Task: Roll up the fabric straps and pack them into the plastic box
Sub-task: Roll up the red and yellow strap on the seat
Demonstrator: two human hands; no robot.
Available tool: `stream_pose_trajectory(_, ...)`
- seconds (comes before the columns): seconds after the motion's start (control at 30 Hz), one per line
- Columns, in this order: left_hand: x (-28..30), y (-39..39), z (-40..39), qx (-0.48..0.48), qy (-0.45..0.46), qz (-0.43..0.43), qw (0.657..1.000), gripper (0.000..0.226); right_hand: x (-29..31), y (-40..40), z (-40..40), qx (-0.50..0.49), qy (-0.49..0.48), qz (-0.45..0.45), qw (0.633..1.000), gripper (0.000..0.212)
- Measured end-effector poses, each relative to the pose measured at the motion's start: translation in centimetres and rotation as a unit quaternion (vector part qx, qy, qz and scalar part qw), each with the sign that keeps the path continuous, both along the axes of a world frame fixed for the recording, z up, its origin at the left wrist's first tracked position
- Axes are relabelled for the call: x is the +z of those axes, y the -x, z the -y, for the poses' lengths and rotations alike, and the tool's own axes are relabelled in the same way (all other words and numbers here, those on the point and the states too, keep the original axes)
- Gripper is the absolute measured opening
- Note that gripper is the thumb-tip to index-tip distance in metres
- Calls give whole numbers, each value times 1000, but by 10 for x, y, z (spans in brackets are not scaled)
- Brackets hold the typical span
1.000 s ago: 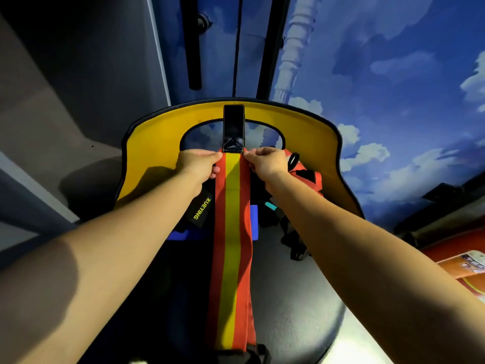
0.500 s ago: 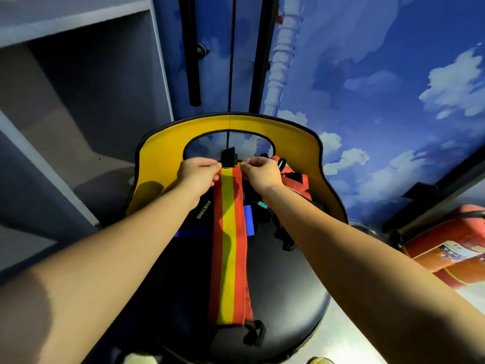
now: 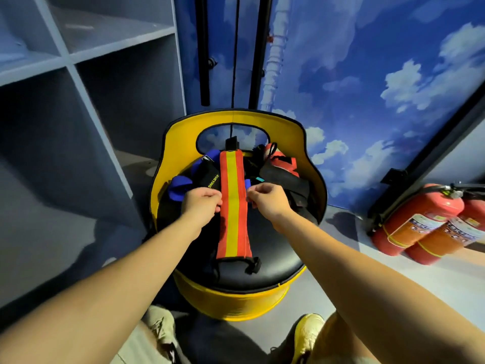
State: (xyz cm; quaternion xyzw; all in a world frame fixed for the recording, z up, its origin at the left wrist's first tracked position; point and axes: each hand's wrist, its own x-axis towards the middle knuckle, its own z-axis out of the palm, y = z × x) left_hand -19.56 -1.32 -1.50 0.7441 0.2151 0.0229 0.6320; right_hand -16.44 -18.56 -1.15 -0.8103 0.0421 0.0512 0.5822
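A long red strap with a yellow stripe (image 3: 232, 206) lies flat and straight down the black seat of a yellow chair (image 3: 278, 261). Its far end has a black buckle (image 3: 231, 143); its near end has a black clip (image 3: 252, 265). My left hand (image 3: 200, 204) pinches the strap's left edge at mid-length with curled fingers. My right hand (image 3: 265, 200) does the same at the right edge. Behind them lies a heap of other straps: a blue one (image 3: 181, 190), a black one with yellow lettering (image 3: 210, 177) and a red and black one (image 3: 282, 166).
A grey shelf unit (image 3: 86, 101) stands at the left, close to the chair. The chair's yellow backrest (image 3: 181, 132) rises behind the straps. Two red fire extinguishers (image 3: 420, 227) lie on the floor at the right. My shoes (image 3: 305, 334) are just below the seat.
Both hands have slid from the strap's far buckle end toward me to its middle. The view has pulled back, so the whole chair and strap now show.
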Motion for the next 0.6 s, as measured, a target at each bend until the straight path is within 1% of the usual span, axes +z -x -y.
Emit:
stream_pose_trajectory(0.17,-42,32,5,-21,-31,-27,999,16,-50,40,5,3,20,-46,999,14)
stream_pose_trajectory(0.27,-69,40,5,-32,-66,-58,996,14,-78,55,8,-3,48,-65,997,10)
stream_pose_trajectory(0.3,-79,40,3,-34,-80,-69,994,12,-86,58,9,-3,71,-64,995,9)
stream_pose_trajectory(0.33,-88,41,1,-35,-95,-80,992,9,-93,59,11,4,108,-59,992,10)
stream_pose_trajectory(0.37,-96,41,0,-35,-110,-94,989,10,-99,58,12,20,155,-52,986,13)
stream_pose_trajectory(0.43,-111,39,0,-33,-137,-122,982,25,-111,55,12,55,236,-37,969,20)
stream_pose_trajectory(0.5,-121,37,4,-34,-147,-130,980,30,-123,52,9,64,270,-36,960,21)
stream_pose_trajectory(0.6,-128,32,15,-22,-138,-130,982,25,-132,52,6,57,281,-41,957,22)
